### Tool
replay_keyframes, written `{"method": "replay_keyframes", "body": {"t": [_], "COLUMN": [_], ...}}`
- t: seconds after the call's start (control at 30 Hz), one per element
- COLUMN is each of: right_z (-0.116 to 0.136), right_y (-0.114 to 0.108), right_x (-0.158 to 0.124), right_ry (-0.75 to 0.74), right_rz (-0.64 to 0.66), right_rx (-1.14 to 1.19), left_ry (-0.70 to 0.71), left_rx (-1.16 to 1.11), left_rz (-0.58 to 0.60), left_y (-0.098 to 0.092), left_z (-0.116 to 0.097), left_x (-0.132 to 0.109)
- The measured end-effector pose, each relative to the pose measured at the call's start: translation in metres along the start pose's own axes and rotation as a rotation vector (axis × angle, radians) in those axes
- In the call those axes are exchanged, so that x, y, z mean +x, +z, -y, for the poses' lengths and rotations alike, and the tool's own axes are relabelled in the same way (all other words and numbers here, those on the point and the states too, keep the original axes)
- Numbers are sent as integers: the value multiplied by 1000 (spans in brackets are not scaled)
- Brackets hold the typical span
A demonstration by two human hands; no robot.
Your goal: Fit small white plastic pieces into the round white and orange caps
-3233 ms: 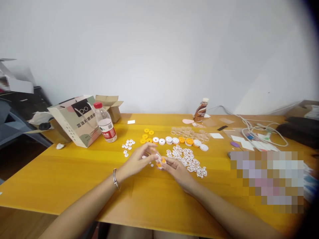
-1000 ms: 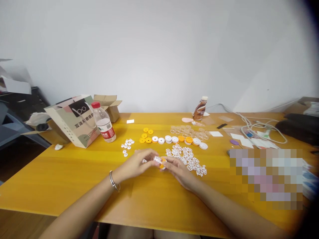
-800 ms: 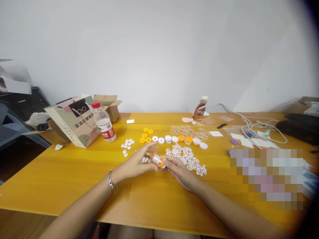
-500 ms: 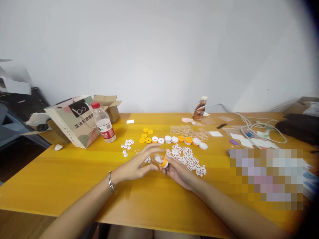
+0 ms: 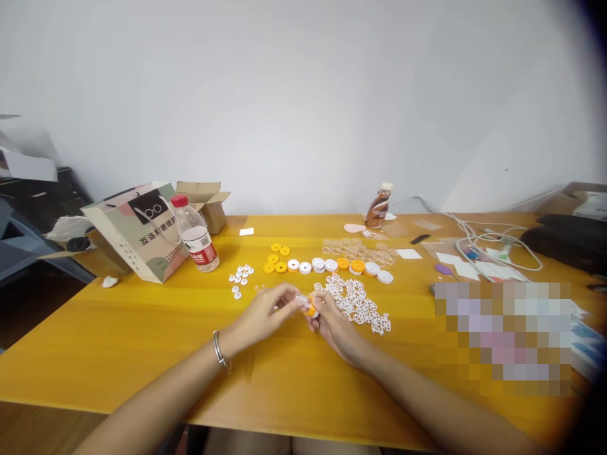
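Both my hands meet at the middle of the yellow table (image 5: 118, 341). My right hand (image 5: 332, 322) is closed on a small piece with a clear body and an orange cap (image 5: 307, 305). My left hand (image 5: 263, 313), a metal bracelet on its wrist, pinches the clear end of the same piece. A pile of white lattice parts (image 5: 358, 303) lies just right of my hands. Small white pegs (image 5: 240, 278) lie to the left. A row of yellow and white discs (image 5: 327, 265) runs beyond my hands, with clear rings (image 5: 365, 251) behind it.
A water bottle with a red cap (image 5: 194, 235), a paper bag (image 5: 137, 230) and an open carton (image 5: 208, 199) stand at the back left. A brown drink bottle (image 5: 377, 207) stands at the back. Cables (image 5: 493, 243) and paper slips lie at the right.
My left hand came off the piece and spread its fingers for a moment, then closed back onto the clear end. My right hand kept hold throughout.
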State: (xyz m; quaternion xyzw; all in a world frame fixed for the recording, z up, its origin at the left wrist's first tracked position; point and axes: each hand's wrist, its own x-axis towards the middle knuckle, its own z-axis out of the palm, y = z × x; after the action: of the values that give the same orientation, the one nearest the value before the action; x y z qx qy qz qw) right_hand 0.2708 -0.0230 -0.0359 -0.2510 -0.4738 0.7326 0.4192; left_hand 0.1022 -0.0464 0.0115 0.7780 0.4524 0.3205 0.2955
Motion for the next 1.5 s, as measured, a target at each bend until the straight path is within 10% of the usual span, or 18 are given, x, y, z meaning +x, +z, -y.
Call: {"method": "replay_keyframes", "body": {"t": [0.27,0.5,0.7,0.9,1.5], "right_z": [14,6,11,7,5], "right_y": [5,10,5,6,7], "right_x": [-1,-1,0,4,0], "right_ry": [250,16,262,125,98], "right_rz": [73,-65,104,-22,-19], "right_rx": [308,219,390,337,207], "left_ry": [327,76,381,160,57], "left_rx": [191,179,262,174,151], "left_rz": [-8,-55,78,-70,-32], "left_y": [4,6,5,3,4], "left_z": [-2,1,-1,1,-2], "left_x": [-1,1,1,1,-1]}}
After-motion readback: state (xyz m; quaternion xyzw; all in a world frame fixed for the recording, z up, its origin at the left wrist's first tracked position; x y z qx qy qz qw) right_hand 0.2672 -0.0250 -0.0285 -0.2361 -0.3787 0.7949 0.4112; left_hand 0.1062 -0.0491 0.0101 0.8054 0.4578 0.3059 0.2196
